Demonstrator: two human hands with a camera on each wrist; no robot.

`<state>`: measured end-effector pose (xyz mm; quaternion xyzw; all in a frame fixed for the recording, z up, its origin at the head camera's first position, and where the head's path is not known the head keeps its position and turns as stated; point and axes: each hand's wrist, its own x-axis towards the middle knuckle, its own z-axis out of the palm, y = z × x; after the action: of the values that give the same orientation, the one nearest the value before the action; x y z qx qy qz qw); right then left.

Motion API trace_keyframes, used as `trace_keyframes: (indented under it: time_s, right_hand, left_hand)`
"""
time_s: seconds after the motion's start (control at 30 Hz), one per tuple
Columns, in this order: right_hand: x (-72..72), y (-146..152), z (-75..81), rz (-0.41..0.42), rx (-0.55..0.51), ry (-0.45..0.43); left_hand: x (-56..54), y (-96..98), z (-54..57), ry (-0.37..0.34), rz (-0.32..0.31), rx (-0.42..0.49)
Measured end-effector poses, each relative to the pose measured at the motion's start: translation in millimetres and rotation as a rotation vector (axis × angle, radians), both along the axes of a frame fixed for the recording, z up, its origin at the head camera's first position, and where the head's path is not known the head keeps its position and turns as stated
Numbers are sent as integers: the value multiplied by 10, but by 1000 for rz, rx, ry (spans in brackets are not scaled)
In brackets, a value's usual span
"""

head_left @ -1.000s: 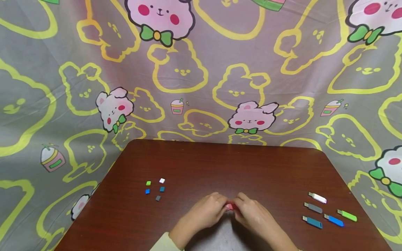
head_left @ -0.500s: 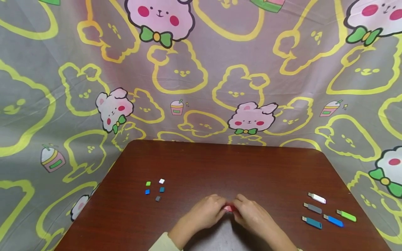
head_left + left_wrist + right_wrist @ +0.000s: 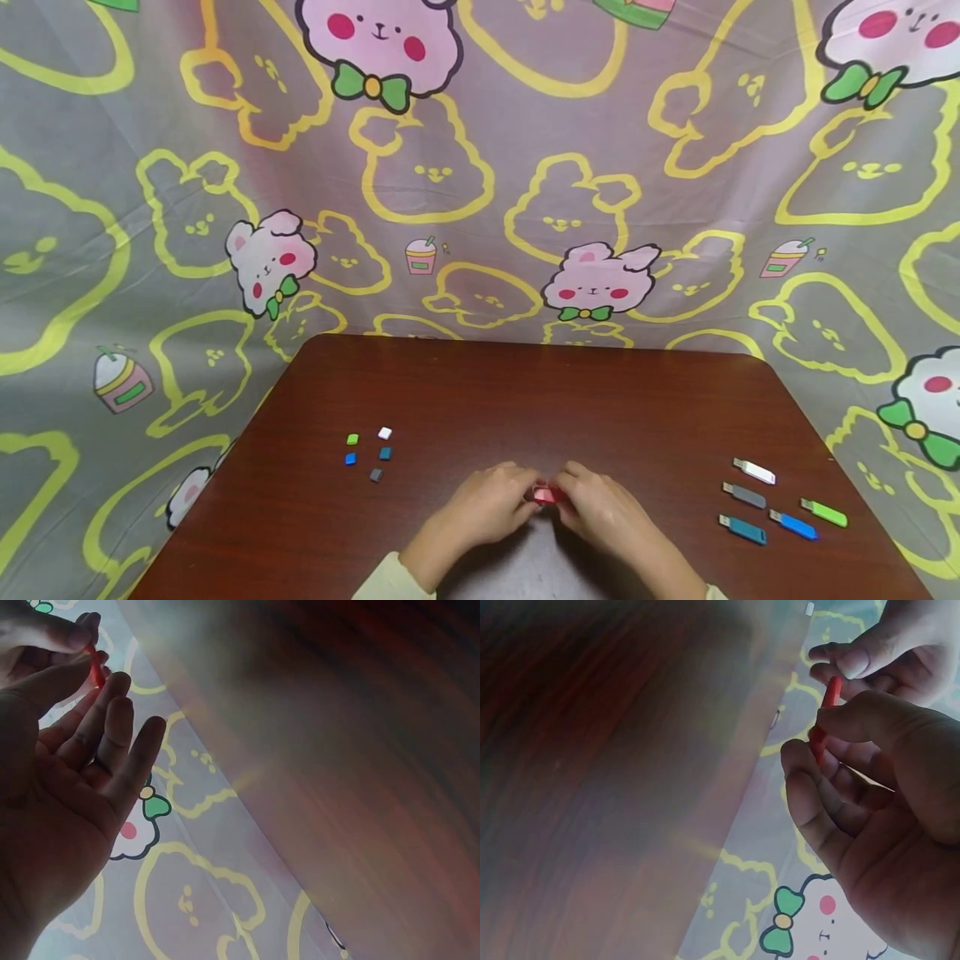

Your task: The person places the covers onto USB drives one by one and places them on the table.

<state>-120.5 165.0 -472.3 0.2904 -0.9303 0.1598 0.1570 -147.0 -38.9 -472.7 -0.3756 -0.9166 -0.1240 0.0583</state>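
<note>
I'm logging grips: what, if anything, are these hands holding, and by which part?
A small red object: in the head view, the left hand pinches its left end and the right hand its right end.

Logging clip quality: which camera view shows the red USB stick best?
Right wrist: the red USB stick appears longest there, though partly covered. Left wrist shows a thin red sliver; head, a small, partly hidden patch.
</note>
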Motion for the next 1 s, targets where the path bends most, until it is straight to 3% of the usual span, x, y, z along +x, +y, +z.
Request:
trace_keyframes:
  time_s: [0.37,1.0]
  right_hand:
    - [-84,-14,-58,5,37,-73]
    - [-101,-80,-134,-12,114,-143]
  left_hand:
    - [29,-66,25,-59,9,-52]
    - [46,-128,8,-83,-29,-50]
